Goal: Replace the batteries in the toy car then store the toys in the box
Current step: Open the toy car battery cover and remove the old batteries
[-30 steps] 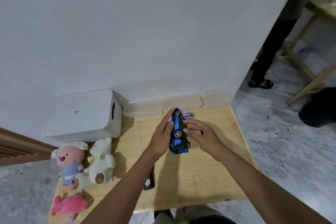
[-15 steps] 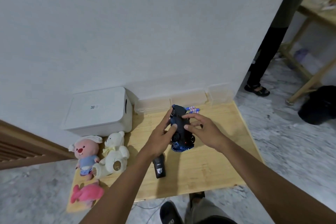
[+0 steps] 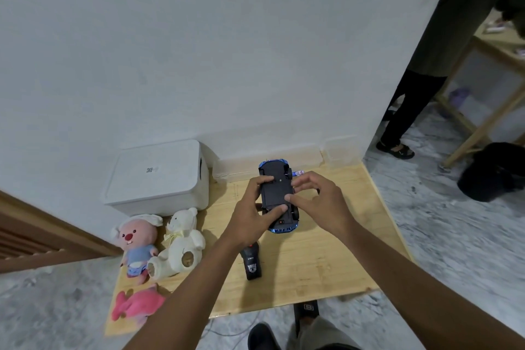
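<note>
The blue toy car (image 3: 277,187) is held upside down above the wooden table (image 3: 326,258), its dark underside facing me. My left hand (image 3: 251,213) grips its left side, thumb across the underside. My right hand (image 3: 318,202) holds the right side with fingertips on the underside panel. Spare batteries (image 3: 299,172) peek out behind the car, mostly hidden. A black remote control (image 3: 251,263) lies on the table below my left hand. The white storage box (image 3: 159,176) stands closed at the back left.
Three plush toys lie at the table's left: a pink-faced one (image 3: 136,241), a cream bear (image 3: 179,244) and a pink one (image 3: 136,305). Clear plastic trays (image 3: 341,150) line the wall. A standing person's legs (image 3: 409,111) and a wooden frame (image 3: 477,111) are on the right.
The car has been turned from lying on its side to fully upside down, and both hands have closed around it. The view shifted, revealing the remote control.
</note>
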{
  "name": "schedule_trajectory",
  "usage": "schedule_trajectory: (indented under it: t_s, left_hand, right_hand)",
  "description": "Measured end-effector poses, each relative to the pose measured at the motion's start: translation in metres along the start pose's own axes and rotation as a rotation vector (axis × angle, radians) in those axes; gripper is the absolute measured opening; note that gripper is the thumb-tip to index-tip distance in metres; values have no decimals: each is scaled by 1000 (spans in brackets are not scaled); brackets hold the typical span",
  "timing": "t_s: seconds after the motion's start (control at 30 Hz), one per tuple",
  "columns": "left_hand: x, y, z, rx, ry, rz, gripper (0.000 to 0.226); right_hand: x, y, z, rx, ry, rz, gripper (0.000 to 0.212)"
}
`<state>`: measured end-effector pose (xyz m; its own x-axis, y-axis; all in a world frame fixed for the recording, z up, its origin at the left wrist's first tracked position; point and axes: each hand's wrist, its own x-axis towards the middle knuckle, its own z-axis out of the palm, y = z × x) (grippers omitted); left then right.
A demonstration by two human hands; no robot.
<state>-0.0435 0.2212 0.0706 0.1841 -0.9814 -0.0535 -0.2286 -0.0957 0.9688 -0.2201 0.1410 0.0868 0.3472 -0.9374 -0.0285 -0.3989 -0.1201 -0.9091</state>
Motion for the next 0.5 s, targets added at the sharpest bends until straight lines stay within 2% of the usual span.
schedule_trajectory:
  t_s: [0.1,0.3,0.4,0.5]
  left_hand:
    - [2,-5,-3,-48,-5,-37,60]
    - [-1,-13,-2,-101,-39,-118,61]
    - [-2,-16,-5,-115,-30,-150,60]
    - [-3,-18,-9,-115,-16,-168,59]
  right_hand:
    - [2,-8,-4,-62,-3,33,20]
    - [21,-34,-13,-177,-231,215,20]
    - [27,-42,-15,-56,-396,275,19]
    - [29,-41,-11,98,-440,227,14]
